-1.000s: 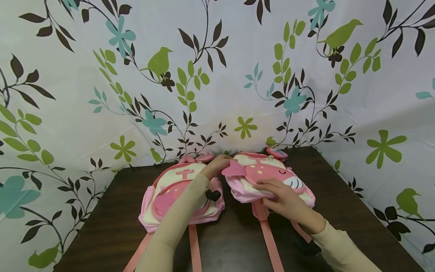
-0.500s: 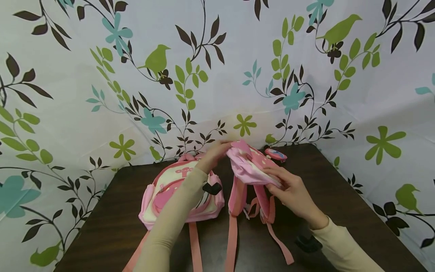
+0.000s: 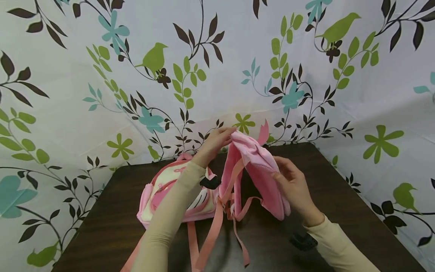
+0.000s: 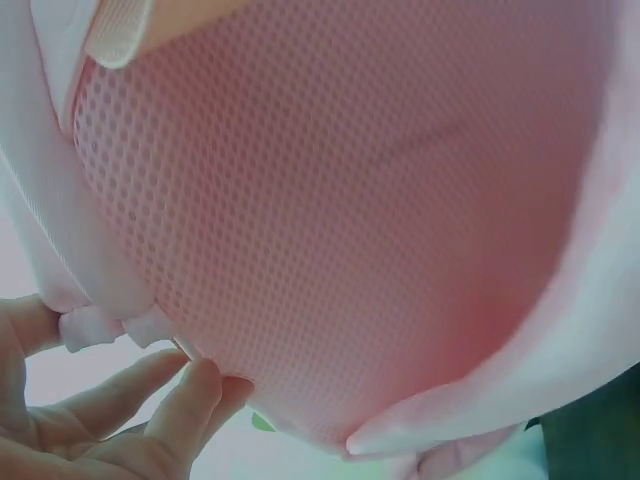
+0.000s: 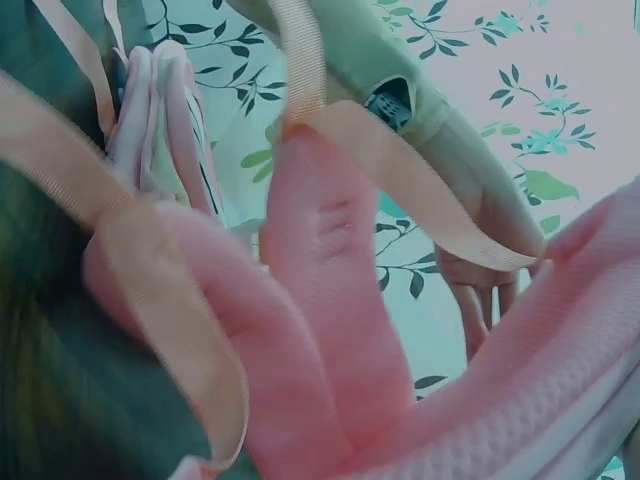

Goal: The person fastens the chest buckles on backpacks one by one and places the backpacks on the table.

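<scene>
The left hand (image 3: 215,141) is pinching the top edge of the lifted backpack (image 3: 258,170), fingers and thumb curled over the fabric just above the middle of the head view; in the left wrist view the fingertips (image 4: 195,390) are showing at the lower left, touching the pink mesh back panel (image 4: 350,220) that is filling most of that frame. The right hand (image 3: 295,187) is gripping the lifted backpack's lower right side, right of centre in the head view, with fingers curled round the edge and the thumb lying across the pink fabric. Between the two hands the lifted backpack is hanging upright and clear of the table (image 3: 340,196), its back turned toward the camera, one pink ear (image 3: 263,132) sticking up at its top. Its straps (image 3: 217,223) are dangling down toward the lower middle of the frame, and in the right wrist view a padded strap (image 5: 330,300) is standing in the centre with orange webbing (image 5: 400,180) looping across it. Just to the left, the second backpack (image 3: 163,196) is lying flat on the table, face up, partly under the left sleeve (image 3: 170,223). The right sleeve (image 3: 336,245) is entering from the lower right corner. A leaf-and-bird curtain (image 3: 102,75) is covering the whole upper half of the head view behind the table.
</scene>
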`<state>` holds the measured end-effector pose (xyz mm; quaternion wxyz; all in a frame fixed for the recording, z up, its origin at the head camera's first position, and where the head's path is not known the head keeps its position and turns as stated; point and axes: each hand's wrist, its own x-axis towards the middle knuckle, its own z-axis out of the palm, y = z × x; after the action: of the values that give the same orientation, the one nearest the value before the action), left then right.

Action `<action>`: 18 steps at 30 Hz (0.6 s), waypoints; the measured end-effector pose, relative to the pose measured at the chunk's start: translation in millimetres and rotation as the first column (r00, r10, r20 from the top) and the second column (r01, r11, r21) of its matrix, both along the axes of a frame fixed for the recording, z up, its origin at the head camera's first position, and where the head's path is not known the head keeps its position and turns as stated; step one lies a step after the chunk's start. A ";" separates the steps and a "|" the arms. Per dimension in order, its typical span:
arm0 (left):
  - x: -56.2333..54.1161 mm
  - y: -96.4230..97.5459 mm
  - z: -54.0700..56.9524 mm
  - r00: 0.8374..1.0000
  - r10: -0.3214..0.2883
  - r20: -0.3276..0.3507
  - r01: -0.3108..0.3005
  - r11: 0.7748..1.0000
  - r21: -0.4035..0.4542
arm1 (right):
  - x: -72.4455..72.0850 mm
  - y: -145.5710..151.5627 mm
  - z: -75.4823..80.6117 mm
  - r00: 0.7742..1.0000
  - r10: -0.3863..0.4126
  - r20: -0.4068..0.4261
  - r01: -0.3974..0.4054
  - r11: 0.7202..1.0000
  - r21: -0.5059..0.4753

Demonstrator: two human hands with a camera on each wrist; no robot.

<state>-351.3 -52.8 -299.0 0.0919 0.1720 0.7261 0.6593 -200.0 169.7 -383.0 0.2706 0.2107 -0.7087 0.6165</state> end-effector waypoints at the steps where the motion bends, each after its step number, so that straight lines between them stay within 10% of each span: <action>1: 0.4 0.0 1.9 1.000 -0.005 -0.004 0.005 1.000 -0.010 | -0.6 -2.0 -0.2 1.000 0.003 0.007 -0.003 1.000 -0.022; 9: -0.8 5.2 7.2 0.993 -0.069 -0.092 0.052 0.984 -0.172 | -2.2 -14.8 -7.2 0.991 0.117 0.058 -0.100 0.964 -0.246; 18: -1.0 20.1 -11.5 0.957 -0.145 -0.251 0.044 0.928 -0.371 | -0.9 -3.3 -15.0 0.992 0.090 0.084 -0.076 0.985 -0.157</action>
<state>-352.3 -32.7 -310.6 0.0528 0.2767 0.8314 0.4790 -200.9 166.4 -398.0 0.2274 0.1904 -0.6615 0.6889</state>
